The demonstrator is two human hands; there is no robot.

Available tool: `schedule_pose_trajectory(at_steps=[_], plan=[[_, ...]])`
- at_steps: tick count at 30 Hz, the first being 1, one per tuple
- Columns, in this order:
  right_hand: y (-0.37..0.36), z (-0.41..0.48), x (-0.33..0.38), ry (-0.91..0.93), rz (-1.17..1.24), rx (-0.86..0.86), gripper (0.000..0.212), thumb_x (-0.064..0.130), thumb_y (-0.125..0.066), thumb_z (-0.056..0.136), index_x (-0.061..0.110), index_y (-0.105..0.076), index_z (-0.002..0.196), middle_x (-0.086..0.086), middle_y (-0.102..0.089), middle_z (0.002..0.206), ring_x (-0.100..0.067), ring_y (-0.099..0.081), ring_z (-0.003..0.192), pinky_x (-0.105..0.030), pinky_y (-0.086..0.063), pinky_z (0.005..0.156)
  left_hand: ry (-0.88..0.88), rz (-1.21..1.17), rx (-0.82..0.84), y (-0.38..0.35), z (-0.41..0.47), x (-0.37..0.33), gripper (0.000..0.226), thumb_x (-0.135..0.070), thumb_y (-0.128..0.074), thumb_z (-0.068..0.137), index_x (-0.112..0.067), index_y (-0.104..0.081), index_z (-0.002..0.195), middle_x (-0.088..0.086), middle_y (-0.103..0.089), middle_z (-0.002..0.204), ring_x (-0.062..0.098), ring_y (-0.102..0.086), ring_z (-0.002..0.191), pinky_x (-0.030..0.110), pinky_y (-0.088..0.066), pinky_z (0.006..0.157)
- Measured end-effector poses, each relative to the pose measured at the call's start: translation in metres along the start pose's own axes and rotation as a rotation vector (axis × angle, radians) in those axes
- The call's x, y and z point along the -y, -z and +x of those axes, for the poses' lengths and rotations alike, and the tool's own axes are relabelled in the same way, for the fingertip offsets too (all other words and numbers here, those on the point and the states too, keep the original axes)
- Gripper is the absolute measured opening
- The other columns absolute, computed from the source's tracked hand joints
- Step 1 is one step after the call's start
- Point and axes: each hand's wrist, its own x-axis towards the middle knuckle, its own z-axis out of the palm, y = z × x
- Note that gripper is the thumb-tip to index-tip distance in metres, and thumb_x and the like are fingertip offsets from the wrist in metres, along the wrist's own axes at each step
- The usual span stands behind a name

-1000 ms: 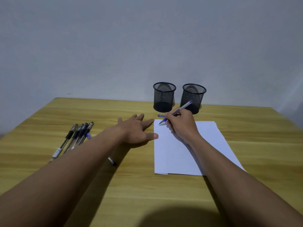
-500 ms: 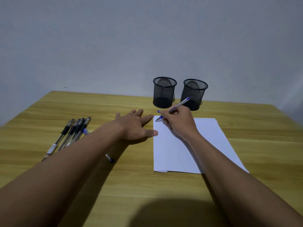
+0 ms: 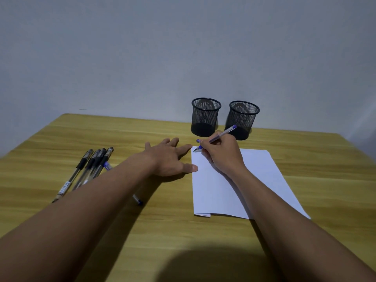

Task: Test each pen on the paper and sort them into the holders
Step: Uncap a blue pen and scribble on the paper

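My right hand [image 3: 222,154] grips a blue pen [image 3: 223,133] in writing pose, its tip touching the far left corner of the white paper [image 3: 254,180]. A small blue cap [image 3: 198,141] lies just beyond that corner. My left hand [image 3: 168,157] rests flat and spread on the table, its thumb touching the paper's left edge. Two black mesh holders stand behind the paper, the left holder [image 3: 205,117] and the right holder [image 3: 243,119], both looking empty. Several black pens [image 3: 89,165] lie in a row at the left, and a blue pen [image 3: 138,200] is partly hidden under my left forearm.
The wooden table [image 3: 203,241] ends at a plain grey wall close behind the holders. My own shadow darkens the near edge.
The pen tip has slid left to the paper's far left corner. The view shifted slightly; my left hand stays flat beside the paper.
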Motion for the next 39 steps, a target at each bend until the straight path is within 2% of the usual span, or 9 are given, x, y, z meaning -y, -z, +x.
schedule_pose_trajectory(at_steps=[8,14,19,25,28,32,34,36,39], plan=[[0.004,-0.003,-0.001,-0.002,0.019,-0.023,0.015,0.019,-0.076,0.087,0.010,-0.068,0.078,-0.012,-0.073,0.073,-0.039,-0.074,0.081,-0.059,-0.063,0.075,0.000,-0.016,-0.008,-0.001,0.000,0.001,0.085,-0.085,-0.033,0.082,-0.051,-0.002,0.154,-0.001,0.006,0.168,0.026,0.007,0.154,0.070,-0.001,0.114],[0.005,-0.003,0.000,0.006,-0.020,-0.039,0.016,0.018,-0.074,0.087,0.009,-0.066,0.077,-0.013,-0.072,0.070,-0.038,-0.073,0.072,-0.055,-0.061,0.068,0.001,-0.019,-0.004,-0.002,0.002,0.000,0.085,-0.084,-0.034,0.082,-0.052,-0.002,0.154,-0.001,0.006,0.168,0.026,0.007,0.154,0.071,-0.001,0.114],[0.004,-0.002,-0.001,0.017,-0.036,-0.074,0.018,0.019,-0.071,0.088,0.014,-0.062,0.073,-0.005,-0.066,0.059,-0.020,-0.062,0.052,-0.036,-0.051,0.056,0.008,-0.011,0.005,0.000,0.001,0.000,0.085,-0.084,-0.034,0.083,-0.051,-0.002,0.154,-0.001,0.005,0.168,0.026,0.007,0.154,0.070,-0.002,0.114],[0.006,-0.001,0.003,0.010,-0.106,-0.065,0.013,0.019,-0.073,0.084,0.015,-0.065,0.074,-0.007,-0.071,0.070,-0.025,-0.071,0.071,-0.042,-0.059,0.065,0.004,-0.018,0.007,0.000,0.002,0.001,0.085,-0.084,-0.035,0.083,-0.052,-0.003,0.154,0.000,0.004,0.168,0.027,0.006,0.154,0.071,-0.003,0.114],[0.009,-0.003,0.009,-0.021,-0.044,-0.099,0.016,0.015,-0.068,0.082,0.011,-0.060,0.069,-0.008,-0.063,0.059,-0.025,-0.059,0.054,-0.036,-0.047,0.050,0.001,-0.026,0.002,0.002,0.001,0.000,0.085,-0.082,-0.038,0.083,-0.052,-0.004,0.154,0.000,0.002,0.169,0.028,0.004,0.154,0.070,-0.005,0.114],[0.020,-0.001,0.019,-0.086,0.084,-0.171,0.012,0.010,-0.066,0.088,0.003,-0.065,0.078,-0.005,-0.058,0.055,-0.018,-0.051,0.046,-0.029,-0.044,0.046,-0.019,-0.137,-0.026,0.012,0.006,0.003,0.082,-0.079,-0.048,0.076,-0.048,-0.031,0.150,0.002,-0.029,0.161,0.025,-0.028,0.148,0.054,-0.029,0.115],[0.028,0.001,0.023,-0.087,0.092,-0.190,0.010,0.009,-0.067,0.090,0.000,-0.069,0.087,-0.002,-0.062,0.059,-0.012,-0.054,0.049,-0.025,-0.047,0.046,-0.015,-0.262,-0.108,0.020,0.012,0.005,0.063,-0.073,-0.052,0.081,-0.038,-0.056,0.133,0.002,-0.057,0.137,0.023,-0.051,0.125,0.041,-0.041,0.104],[0.035,0.002,0.026,-0.083,0.106,-0.187,0.010,0.010,-0.068,0.093,0.001,-0.070,0.092,-0.002,-0.063,0.063,-0.010,-0.056,0.052,-0.021,-0.048,0.047,0.000,-0.300,-0.254,0.026,0.020,0.003,0.039,-0.061,-0.054,0.089,-0.032,-0.066,0.112,-0.003,-0.068,0.114,0.021,-0.058,0.104,0.037,-0.048,0.092],[0.041,0.004,0.028,-0.095,0.138,-0.152,0.011,0.011,-0.065,0.096,0.005,-0.069,0.088,-0.004,-0.062,0.067,-0.013,-0.055,0.054,-0.025,-0.050,0.049,-0.042,-0.245,-0.439,0.028,0.035,-0.008,0.023,-0.042,-0.057,0.092,-0.029,-0.070,0.104,-0.003,-0.072,0.105,0.020,-0.060,0.090,0.034,-0.051,0.077]])
